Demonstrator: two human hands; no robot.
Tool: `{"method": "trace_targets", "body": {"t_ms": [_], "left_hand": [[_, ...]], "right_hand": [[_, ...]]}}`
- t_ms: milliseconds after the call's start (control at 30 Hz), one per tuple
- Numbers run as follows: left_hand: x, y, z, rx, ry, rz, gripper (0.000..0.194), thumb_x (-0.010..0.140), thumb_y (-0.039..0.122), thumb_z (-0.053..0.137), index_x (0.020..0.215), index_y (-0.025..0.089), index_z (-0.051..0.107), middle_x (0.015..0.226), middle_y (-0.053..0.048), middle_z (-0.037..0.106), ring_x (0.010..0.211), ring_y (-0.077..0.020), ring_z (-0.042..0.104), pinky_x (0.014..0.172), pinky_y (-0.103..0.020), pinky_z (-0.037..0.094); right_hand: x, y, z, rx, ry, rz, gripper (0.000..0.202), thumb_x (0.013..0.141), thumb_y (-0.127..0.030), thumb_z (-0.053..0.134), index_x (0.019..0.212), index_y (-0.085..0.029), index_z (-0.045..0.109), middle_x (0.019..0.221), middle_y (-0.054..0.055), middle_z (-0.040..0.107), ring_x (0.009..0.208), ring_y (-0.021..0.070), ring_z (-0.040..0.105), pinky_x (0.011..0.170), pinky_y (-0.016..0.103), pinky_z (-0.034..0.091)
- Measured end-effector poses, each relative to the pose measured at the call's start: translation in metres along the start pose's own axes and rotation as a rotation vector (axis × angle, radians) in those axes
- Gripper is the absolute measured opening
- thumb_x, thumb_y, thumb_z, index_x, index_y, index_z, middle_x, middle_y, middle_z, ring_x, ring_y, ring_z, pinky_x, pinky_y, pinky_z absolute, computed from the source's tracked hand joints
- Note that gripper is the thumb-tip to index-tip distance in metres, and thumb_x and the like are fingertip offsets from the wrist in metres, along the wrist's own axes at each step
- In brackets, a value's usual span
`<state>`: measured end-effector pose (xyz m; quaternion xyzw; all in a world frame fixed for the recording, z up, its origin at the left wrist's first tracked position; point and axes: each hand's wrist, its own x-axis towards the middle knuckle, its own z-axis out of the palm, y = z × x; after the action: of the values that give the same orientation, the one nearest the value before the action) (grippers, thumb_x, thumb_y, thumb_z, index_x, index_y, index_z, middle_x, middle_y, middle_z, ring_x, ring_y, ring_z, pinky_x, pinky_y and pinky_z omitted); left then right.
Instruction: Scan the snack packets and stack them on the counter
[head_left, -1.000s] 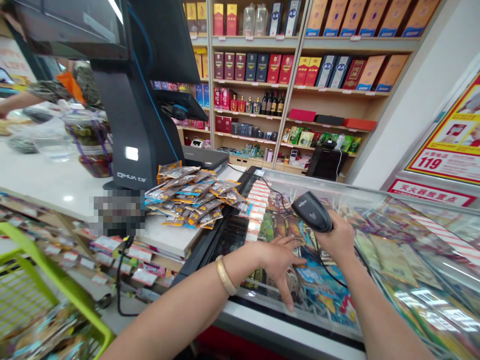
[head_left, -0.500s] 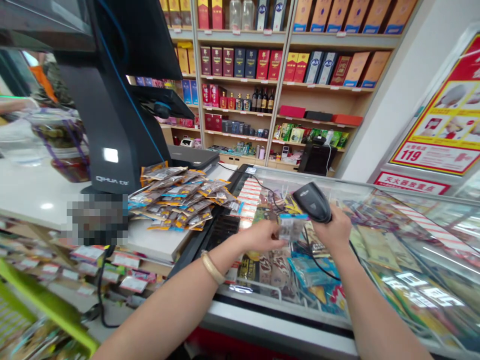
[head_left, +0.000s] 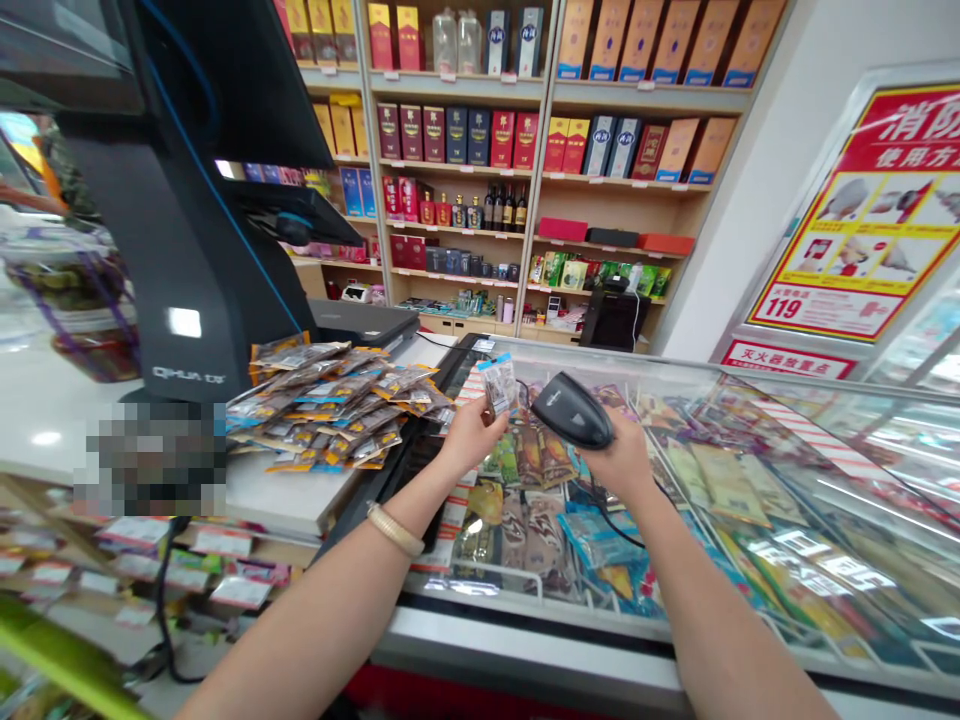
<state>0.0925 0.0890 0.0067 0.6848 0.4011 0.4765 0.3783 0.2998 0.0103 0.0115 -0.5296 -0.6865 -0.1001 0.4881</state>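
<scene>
Between the fingers of my left hand (head_left: 474, 432) is a small snack packet (head_left: 496, 385) with a blue top edge, held upright above the glass freezer top. My right hand (head_left: 621, 455) is wrapped round the handle of a black barcode scanner (head_left: 574, 410). The scanner's head points left toward the packet, with a gap between them. Its dark cable (head_left: 619, 530) hangs below my right hand. To the left of my left hand, a heap of similar packets (head_left: 337, 405) with orange and blue edges lies on the white counter (head_left: 300, 500).
A dark point-of-sale terminal (head_left: 187, 250) stands behind the heap at left. The glass-topped freezer (head_left: 712, 600) below my hands holds several bagged ice creams. Shelves of boxed bottles (head_left: 465, 170) line the back wall. A green chair edge (head_left: 60, 650) shows at lower left.
My left hand has moved left and up with the packet, which now stands upright. My right hand and the scanner have shifted slightly left. The whole view has turned a little right.
</scene>
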Motion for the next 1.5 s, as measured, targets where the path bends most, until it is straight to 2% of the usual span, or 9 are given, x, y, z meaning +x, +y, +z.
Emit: {"method": "trace_targets", "body": {"t_ms": [167, 367, 500, 667, 833, 1033, 1233, 1367, 1500], "left_hand": [[0.001, -0.003, -0.003, 0.168, 0.031, 0.06, 0.007, 0.074, 0.019, 0.06, 0.078, 0.015, 0.065, 0.06, -0.001, 0.065, 0.056, -0.0157, 0.06, 0.054, -0.023, 0.042], [0.0, -0.001, -0.002, 0.122, 0.029, 0.034, 0.004, 0.071, 0.019, 0.064, 0.071, 0.016, 0.063, 0.058, -0.001, 0.064, 0.054, -0.0151, 0.059, 0.052, -0.023, 0.042], [0.003, 0.004, -0.001, -0.265, 0.089, -0.127, 0.005, 0.076, 0.018, 0.063, 0.075, 0.014, 0.061, 0.063, -0.002, 0.066, 0.053, -0.0144, 0.062, 0.055, -0.025, 0.049], [0.011, 0.015, -0.021, -0.808, 0.345, -0.268, 0.013, 0.088, 0.026, 0.057, 0.094, 0.016, 0.053, 0.076, -0.007, 0.071, 0.066, -0.0165, 0.071, 0.065, -0.027, 0.055], [0.021, 0.021, -0.046, -1.062, 0.505, -0.333, 0.009, 0.093, 0.023, 0.051, 0.095, 0.014, 0.054, 0.077, -0.009, 0.072, 0.069, -0.0144, 0.071, 0.071, -0.025, 0.057], [0.023, 0.018, -0.052, -1.198, 0.64, -0.323, 0.012, 0.091, 0.004, 0.047, 0.09, 0.01, 0.058, 0.075, -0.008, 0.071, 0.075, -0.0117, 0.071, 0.074, -0.018, 0.057], [0.021, 0.015, -0.051, -1.151, 0.546, -0.449, 0.036, 0.099, 0.029, 0.035, 0.091, 0.007, 0.062, 0.089, -0.017, 0.071, 0.084, -0.0163, 0.071, 0.071, -0.02, 0.057], [0.018, 0.017, -0.046, -1.073, 0.456, -0.461, 0.027, 0.093, 0.021, 0.043, 0.079, 0.009, 0.063, 0.08, -0.012, 0.07, 0.07, -0.0117, 0.069, 0.066, -0.018, 0.055], [0.012, 0.019, -0.038, -0.834, 0.194, -0.482, 0.015, 0.083, 0.014, 0.053, 0.075, 0.011, 0.065, 0.064, -0.004, 0.065, 0.051, -0.0078, 0.061, 0.051, -0.017, 0.049]], "right_hand": [[-0.001, -0.012, 0.005, 0.04, -0.142, 0.019, 0.031, 0.067, -0.033, 0.068, 0.096, -0.021, 0.068, 0.094, 0.008, 0.073, 0.088, 0.0253, 0.068, 0.077, 0.032, 0.051], [-0.002, -0.01, 0.006, 0.065, -0.138, 0.068, 0.034, 0.07, -0.034, 0.066, 0.102, -0.022, 0.068, 0.099, 0.008, 0.073, 0.09, 0.0258, 0.069, 0.079, 0.033, 0.053], [-0.004, -0.006, 0.008, 0.032, -0.087, 0.053, 0.03, 0.069, -0.033, 0.063, 0.097, -0.021, 0.068, 0.095, 0.009, 0.074, 0.086, 0.0268, 0.069, 0.078, 0.035, 0.053], [-0.006, -0.001, 0.008, -0.002, -0.045, 0.002, 0.027, 0.069, -0.033, 0.059, 0.093, -0.02, 0.067, 0.09, 0.008, 0.073, 0.082, 0.0262, 0.069, 0.071, 0.033, 0.052], [-0.006, 0.001, 0.007, -0.047, -0.001, -0.009, 0.024, 0.068, -0.03, 0.056, 0.088, -0.021, 0.065, 0.078, 0.005, 0.071, 0.071, 0.0231, 0.066, 0.064, 0.031, 0.049], [-0.006, 0.002, 0.006, -0.052, -0.023, -0.013, 0.013, 0.066, -0.029, 0.055, 0.075, -0.022, 0.061, 0.071, 0.004, 0.067, 0.065, 0.0215, 0.063, 0.059, 0.029, 0.047], [-0.006, 0.003, 0.005, -0.064, -0.03, -0.002, 0.015, 0.066, -0.031, 0.056, 0.077, -0.022, 0.062, 0.071, 0.004, 0.067, 0.067, 0.0223, 0.063, 0.059, 0.029, 0.046], [-0.007, 0.004, 0.007, -0.073, -0.037, -0.006, 0.019, 0.069, -0.034, 0.057, 0.081, -0.021, 0.064, 0.074, 0.006, 0.068, 0.068, 0.0232, 0.065, 0.061, 0.03, 0.048], [-0.008, 0.005, 0.008, -0.08, -0.051, -0.015, 0.026, 0.07, -0.033, 0.057, 0.091, -0.021, 0.066, 0.085, 0.008, 0.072, 0.079, 0.0252, 0.067, 0.07, 0.033, 0.051]]}}
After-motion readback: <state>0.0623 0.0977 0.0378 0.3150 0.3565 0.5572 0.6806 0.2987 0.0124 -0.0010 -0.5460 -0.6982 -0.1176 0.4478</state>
